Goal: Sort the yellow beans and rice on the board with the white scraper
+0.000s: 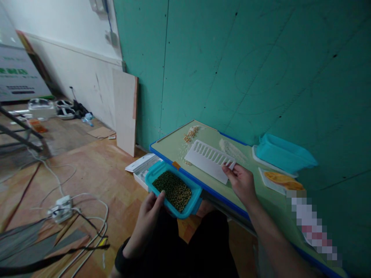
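Observation:
My left hand (150, 212) grips the near rim of a turquoise plastic tub (193, 206), thumb on the inside. In the tub lie green beans (167, 182) on one side and tan beans (180, 196) on the other. The tub is held just beyond the table's blue edge. My right hand (241, 181) has its fingers closed on the right end of a white slotted plastic board (205, 164), which lies low over the tabletop. Near the board's far left end are scattered tan beans (190, 134), with pale powder (232, 150) behind the board.
The pale green table (171, 144) stands against a green wall. At its right are an empty turquoise bin (285, 152) and a white tray with something yellow (282, 180). A white box (142, 173), a leaning board (125, 112) and a power strip with cables (62, 208) are on the floor.

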A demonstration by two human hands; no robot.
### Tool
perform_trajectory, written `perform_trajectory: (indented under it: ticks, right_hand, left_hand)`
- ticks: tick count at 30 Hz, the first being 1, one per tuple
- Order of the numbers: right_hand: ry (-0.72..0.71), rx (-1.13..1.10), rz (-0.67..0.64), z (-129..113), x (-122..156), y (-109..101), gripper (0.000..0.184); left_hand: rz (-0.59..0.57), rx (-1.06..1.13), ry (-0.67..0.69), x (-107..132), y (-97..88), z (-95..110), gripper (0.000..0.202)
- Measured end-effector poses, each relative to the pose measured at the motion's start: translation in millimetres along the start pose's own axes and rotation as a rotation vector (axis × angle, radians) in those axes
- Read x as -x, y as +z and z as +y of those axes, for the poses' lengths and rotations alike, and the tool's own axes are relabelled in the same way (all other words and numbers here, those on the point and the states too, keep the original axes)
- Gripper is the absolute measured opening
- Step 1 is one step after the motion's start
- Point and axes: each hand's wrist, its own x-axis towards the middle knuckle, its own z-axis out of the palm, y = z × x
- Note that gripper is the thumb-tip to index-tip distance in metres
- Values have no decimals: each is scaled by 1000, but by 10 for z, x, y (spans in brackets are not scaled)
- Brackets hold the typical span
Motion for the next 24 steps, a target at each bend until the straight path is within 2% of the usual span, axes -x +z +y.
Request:
perform_trajectory:
  ticks: [6,16,24]
  right_hand:
    - [-4,7,-29,-20,-6,40,38]
    - [-27,-30,-69,-80,-30,123,36]
    - [-17,-14,-102,-10,-45,177,40]
  left_hand:
    - [-31,-18,14,18,64,7,34]
    - [-3,-45,22,21,84,36,34]
    - [-12,-16,19,28,95,14,36]
